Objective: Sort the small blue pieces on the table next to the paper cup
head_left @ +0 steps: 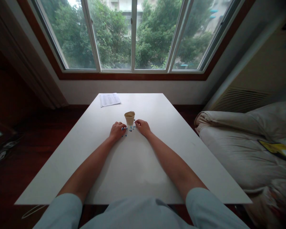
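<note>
A tan paper cup (129, 119) stands upright on the white table (143, 178), its open rim facing up. Just in front of it several small blue and dark pieces (131, 129) lie scattered; they are too small to name. My left hand (117, 131) rests left of the cup, fingers curled together, with a small blue piece (122, 128) at the thumb and fingertips. To the cup's right, my right hand (143, 127) is closed in a pinch. A tiny dark spot shows by its fingertips beside the cup, and I cannot make out what they hold.
Printed sheets of paper (110, 99) lie at the table's far left corner. Beyond the table is a wide window (133, 38). A pale cushioned sofa (228, 152) stands to the right, and cables (2, 154) lie on the dark floor at left.
</note>
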The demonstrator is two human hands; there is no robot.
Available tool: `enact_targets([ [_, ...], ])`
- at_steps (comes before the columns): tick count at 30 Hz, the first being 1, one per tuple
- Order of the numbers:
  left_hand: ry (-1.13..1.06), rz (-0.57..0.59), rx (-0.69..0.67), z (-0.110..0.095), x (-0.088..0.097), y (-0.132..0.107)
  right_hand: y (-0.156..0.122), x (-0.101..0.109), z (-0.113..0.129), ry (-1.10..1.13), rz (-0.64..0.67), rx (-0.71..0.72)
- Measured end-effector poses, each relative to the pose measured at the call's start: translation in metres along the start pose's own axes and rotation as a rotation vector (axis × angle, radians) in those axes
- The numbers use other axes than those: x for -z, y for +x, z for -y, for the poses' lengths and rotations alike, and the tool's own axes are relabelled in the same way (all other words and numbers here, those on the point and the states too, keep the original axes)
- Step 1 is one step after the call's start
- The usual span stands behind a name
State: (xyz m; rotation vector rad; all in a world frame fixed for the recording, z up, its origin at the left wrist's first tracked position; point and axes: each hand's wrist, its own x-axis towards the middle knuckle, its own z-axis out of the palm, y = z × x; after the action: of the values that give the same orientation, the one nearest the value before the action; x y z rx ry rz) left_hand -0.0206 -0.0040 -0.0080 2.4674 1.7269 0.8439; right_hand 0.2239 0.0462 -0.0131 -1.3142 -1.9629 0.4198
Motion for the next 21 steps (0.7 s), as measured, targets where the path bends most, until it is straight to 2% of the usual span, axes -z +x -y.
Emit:
enact_targets([
  [4, 0.009, 0.013, -0.001, -0.0045, 0.0028, -0.0008, -0.0013, -0.0009, 0.0006, -0.031, 0.036, 0.051],
  [10, -0.009, 0.023, -0.13, -0.0101, 0.0034, -0.0022, -0.0022, 0.0, 0.0041, -0.054, 0.053, 0.062],
  [17, -0.004, 0.013, -0.059, -0.0063, -0.0009, -0.0021, -0.0016, 0.0007, 0.0049, -0.044, 0.065, 0.049],
  [21, -0.011, 0.011, -0.071, -0.004, -0.003, -0.0018, -0.001, 0.0002, 0.0042, -0.042, 0.067, 0.055],
])
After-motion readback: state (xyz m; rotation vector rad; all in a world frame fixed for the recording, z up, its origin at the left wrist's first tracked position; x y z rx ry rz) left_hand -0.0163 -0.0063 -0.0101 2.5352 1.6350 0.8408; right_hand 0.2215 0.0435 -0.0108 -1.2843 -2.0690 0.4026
